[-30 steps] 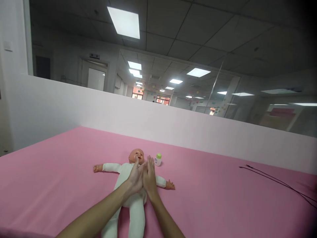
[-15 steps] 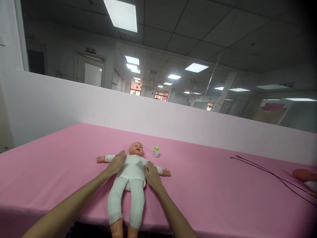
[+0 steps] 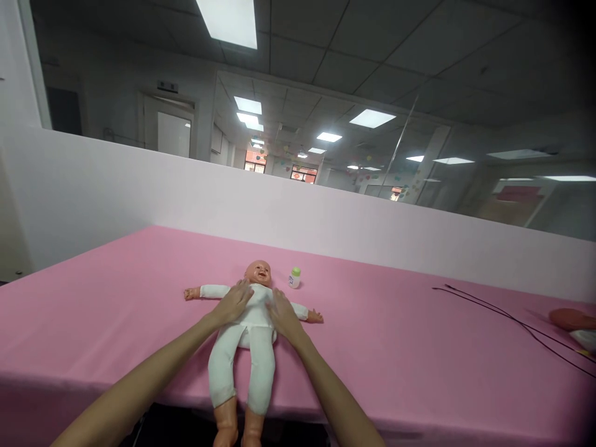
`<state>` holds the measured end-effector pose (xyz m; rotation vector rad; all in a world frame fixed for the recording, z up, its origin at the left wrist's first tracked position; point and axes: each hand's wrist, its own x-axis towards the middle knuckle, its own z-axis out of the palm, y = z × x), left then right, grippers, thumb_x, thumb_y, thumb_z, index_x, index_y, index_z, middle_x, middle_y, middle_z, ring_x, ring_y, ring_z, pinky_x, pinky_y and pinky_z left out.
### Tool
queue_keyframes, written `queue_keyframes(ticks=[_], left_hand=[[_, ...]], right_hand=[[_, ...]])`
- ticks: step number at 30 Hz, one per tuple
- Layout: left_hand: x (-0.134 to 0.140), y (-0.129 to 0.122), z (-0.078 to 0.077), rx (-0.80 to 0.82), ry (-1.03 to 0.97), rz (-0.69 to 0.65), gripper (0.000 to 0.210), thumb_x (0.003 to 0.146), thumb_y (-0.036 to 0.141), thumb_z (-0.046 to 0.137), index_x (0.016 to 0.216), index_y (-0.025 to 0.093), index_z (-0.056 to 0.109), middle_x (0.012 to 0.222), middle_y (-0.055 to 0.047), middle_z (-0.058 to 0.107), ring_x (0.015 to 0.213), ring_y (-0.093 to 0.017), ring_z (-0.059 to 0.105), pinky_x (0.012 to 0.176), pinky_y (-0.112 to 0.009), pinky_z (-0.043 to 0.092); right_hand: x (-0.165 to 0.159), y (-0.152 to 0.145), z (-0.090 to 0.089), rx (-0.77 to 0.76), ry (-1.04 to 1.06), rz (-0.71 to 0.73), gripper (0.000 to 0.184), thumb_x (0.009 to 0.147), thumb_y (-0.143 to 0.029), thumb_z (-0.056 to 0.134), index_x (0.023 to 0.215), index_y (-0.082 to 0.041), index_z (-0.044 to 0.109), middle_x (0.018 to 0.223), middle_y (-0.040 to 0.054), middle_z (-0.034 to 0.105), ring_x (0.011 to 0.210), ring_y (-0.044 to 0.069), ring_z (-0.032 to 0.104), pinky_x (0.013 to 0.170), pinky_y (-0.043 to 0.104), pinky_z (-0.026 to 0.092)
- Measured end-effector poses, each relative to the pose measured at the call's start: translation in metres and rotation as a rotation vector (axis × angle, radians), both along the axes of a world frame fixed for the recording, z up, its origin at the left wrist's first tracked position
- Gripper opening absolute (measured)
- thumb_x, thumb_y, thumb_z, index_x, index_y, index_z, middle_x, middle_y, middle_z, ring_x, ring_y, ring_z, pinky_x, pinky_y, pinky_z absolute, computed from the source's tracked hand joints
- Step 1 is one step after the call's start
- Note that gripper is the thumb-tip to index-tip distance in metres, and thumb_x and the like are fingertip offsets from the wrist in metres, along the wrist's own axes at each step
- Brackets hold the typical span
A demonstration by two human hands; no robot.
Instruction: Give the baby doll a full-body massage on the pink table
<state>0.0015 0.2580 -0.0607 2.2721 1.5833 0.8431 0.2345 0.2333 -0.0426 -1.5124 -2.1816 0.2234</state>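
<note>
Both forearms reach forward; left hand (image 3: pixel 234 302) and right hand (image 3: pixel 282 312) lie flat, fingers extended, close together.

Table cover (image 3: pixel 116 298): plain pink, no pattern. Partition wall (image 3: pixel 326 217) behind it: pale pinkish white, plain.

Doll (image 3: pixel 249 335): white one-piece suit, unpatterned; head, hands and feet peach-orange plastic.

Small bottle (image 3: pixel 294 277) just beside the doll's head: white body, light green cap, a small dark mark on the label, too small to read.

Cable (image 3: pixel 503 316) on the cover at right: black, thin.

Thing at far right edge (image 3: pixel 570 320): orange-pink, with a white part beneath it.

Ceiling: dark grey tiles, white light panels.
</note>
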Motion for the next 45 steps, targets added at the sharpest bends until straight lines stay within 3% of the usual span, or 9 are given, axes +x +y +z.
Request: queue_keyframes(ticks=[4,10,13,16,19,25,30,36,45], left_hand=[[0.0,0.003,-0.013,-0.065,0.056,0.025,0.075,0.105,0.055,0.015,0.157,0.005,0.034,0.164,-0.02,0.031,0.155,-0.03,0.026,0.124,-0.048,0.024],[-0.065,-0.006,-0.015,-0.026,0.15,0.161,0.055,0.101,0.047,0.038,0.144,0.017,0.052,0.164,-0.016,0.037,0.156,-0.035,0.021,0.124,-0.059,0.004],[-0.1,-0.006,-0.007,-0.051,0.151,0.291,0.05,0.097,0.042,0.044,0.135,0.012,0.057,0.153,-0.026,0.048,0.147,-0.043,0.035,0.117,-0.068,0.015],[-0.126,-0.004,-0.001,-0.124,0.111,0.3,0.036,0.088,0.039,0.056,0.113,0.015,0.066,0.122,-0.022,0.07,0.116,-0.038,0.063,0.097,-0.051,0.045],[-0.138,-0.007,0.004,-0.155,0.027,0.265,0.027,0.078,0.037,0.065,0.099,0.02,0.067,0.105,-0.011,0.074,0.094,-0.029,0.069,0.074,-0.033,0.049],[-0.133,-0.018,0.026,-0.113,-0.182,0.15,0.033,0.07,0.03,0.068,0.101,0.021,0.069,0.094,-0.003,0.075,0.086,-0.024,0.069,0.068,-0.029,0.048],[-0.117,-0.045,0.038,0.034,-0.411,0.023,0.031,0.079,0.036,0.067,0.106,0.022,0.07,0.101,-0.004,0.075,0.091,-0.024,0.069,0.076,-0.03,0.051],[-0.092,-0.074,0.012,0.199,-0.085,-0.328,0.029,0.096,0.028,0.048,0.083,0.024,0.073,0.084,-0.005,0.071,0.086,-0.022,0.064,0.08,-0.031,0.047],[-0.054,0.012,0.025,0.042,-0.811,0.139,0.048,0.076,0.061,0.068,0.098,0.019,0.073,0.104,-0.01,0.076,0.097,-0.028,0.068,0.083,-0.035,0.052]], right_hand=[[0.0,-0.004,-0.012,-0.017,-0.06,0.0,0.062,0.104,-0.05,0.032,0.15,-0.011,0.046,0.158,0.0154,0.046,0.148,0.027,0.04,0.122,0.042,0.028],[0.056,-0.006,0.0,-0.017,-0.125,-0.214,0.045,0.104,-0.036,0.033,0.132,-0.016,0.063,0.149,0.0159,0.055,0.145,0.03,0.04,0.122,0.046,0.018],[0.083,-0.003,0.009,-0.085,-0.113,-0.422,0.052,0.103,-0.039,0.032,0.128,-0.006,0.063,0.144,0.0272,0.054,0.14,0.038,0.042,0.114,0.051,0.03],[0.1,-0.001,0.014,-0.195,-0.074,-0.535,0.058,0.098,-0.054,0.041,0.109,-0.005,0.069,0.125,0.0309,0.062,0.127,0.045,0.05,0.097,0.053,0.043],[0.105,-0.004,0.014,-0.225,-0.005,-0.531,0.056,0.089,-0.062,0.053,0.103,-0.01,0.067,0.118,0.0264,0.065,0.121,0.043,0.054,0.088,0.046,0.047],[0.095,-0.013,0.01,-0.227,0.22,-0.418,0.048,0.079,-0.056,0.064,0.107,-0.018,0.056,0.089,0.0087,0.071,0.073,0.025,0.067,0.06,0.033,0.049],[0.076,-0.033,0.017,-0.019,0.638,-0.135,0.042,0.075,-0.051,0.073,0.101,-0.019,0.064,0.1,0.0102,0.074,0.09,0.028,0.069,0.075,0.035,0.054],[0.059,-0.07,0.001,0.036,0.244,0.343,0.024,0.093,-0.024,0.053,0.103,-0.026,0.075,0.108,0.0076,0.073,0.1,0.025,0.066,0.091,0.036,0.05],[0.041,0.042,0.031,0.032,0.735,-0.136,0.057,0.079,-0.06,0.067,0.113,-0.016,0.075,0.099,0.0098,0.076,0.088,0.027,0.067,0.08,0.035,0.053]])
